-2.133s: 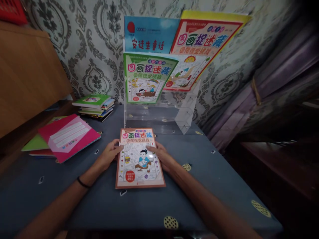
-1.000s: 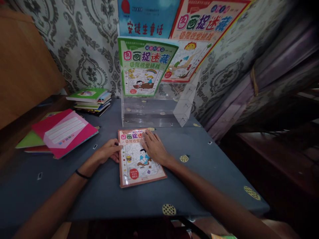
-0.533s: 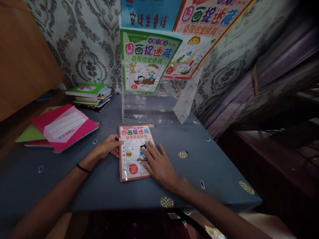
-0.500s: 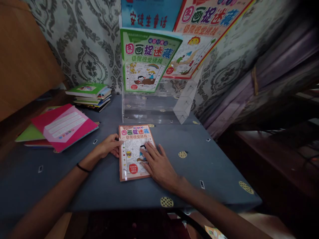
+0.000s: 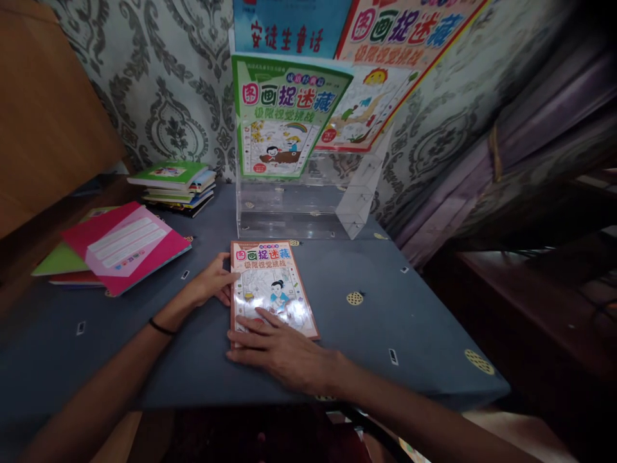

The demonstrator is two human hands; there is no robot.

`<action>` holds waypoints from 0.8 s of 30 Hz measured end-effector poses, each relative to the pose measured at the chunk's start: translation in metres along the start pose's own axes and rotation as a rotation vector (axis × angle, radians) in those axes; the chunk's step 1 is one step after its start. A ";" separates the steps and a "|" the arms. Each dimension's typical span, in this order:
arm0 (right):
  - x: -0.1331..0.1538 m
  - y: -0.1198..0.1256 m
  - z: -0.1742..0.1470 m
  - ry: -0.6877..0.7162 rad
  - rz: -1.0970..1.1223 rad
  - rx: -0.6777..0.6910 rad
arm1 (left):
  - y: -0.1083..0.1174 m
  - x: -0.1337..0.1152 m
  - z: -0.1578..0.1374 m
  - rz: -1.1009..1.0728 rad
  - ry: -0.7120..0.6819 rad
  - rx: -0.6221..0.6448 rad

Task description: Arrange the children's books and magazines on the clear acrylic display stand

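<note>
Tabletop [image 5: 400, 302] extends right of booklet [image 5: 272, 289] | hands [image 5: 284, 354] at its edges (left, lower)

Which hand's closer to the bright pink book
Left. Your left hand is right of the pink book, at the left edge of the orange-bordered book; your right hand is farther right, over that book's lower part.

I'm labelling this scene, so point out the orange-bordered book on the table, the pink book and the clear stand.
Orange-bordered book [image 5: 267, 286]: head view, on the drawing on its cover.
Pink book [image 5: 126, 244]: head view, on its white text panel.
Clear stand [image 5: 359, 200]: head view, on its side panel.
</note>
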State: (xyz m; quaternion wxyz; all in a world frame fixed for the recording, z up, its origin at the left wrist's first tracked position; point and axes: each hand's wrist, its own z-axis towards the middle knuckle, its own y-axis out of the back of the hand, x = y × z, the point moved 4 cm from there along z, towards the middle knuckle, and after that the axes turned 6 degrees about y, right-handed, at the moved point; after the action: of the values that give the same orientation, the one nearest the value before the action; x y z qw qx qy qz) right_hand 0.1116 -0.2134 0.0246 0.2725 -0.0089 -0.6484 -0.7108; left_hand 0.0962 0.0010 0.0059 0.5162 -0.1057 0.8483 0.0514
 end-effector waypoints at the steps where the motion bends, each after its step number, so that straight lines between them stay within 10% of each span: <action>1: 0.002 0.002 -0.005 0.007 0.029 -0.002 | 0.000 0.000 0.000 0.001 0.002 -0.005; 13: -0.045 0.001 -0.057 -0.503 0.000 -0.402 | 0.001 0.003 0.001 0.017 0.006 -0.021; 24: -0.086 0.008 -0.046 -0.574 -0.081 -0.442 | -0.006 -0.005 -0.002 -0.090 -0.029 0.012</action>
State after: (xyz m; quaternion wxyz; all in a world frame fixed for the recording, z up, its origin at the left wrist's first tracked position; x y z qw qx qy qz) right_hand 0.2036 -0.2236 -0.0067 0.0425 -0.2410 -0.5289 -0.8126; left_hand 0.0981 -0.0045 0.0119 0.5309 -0.1400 0.8354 0.0248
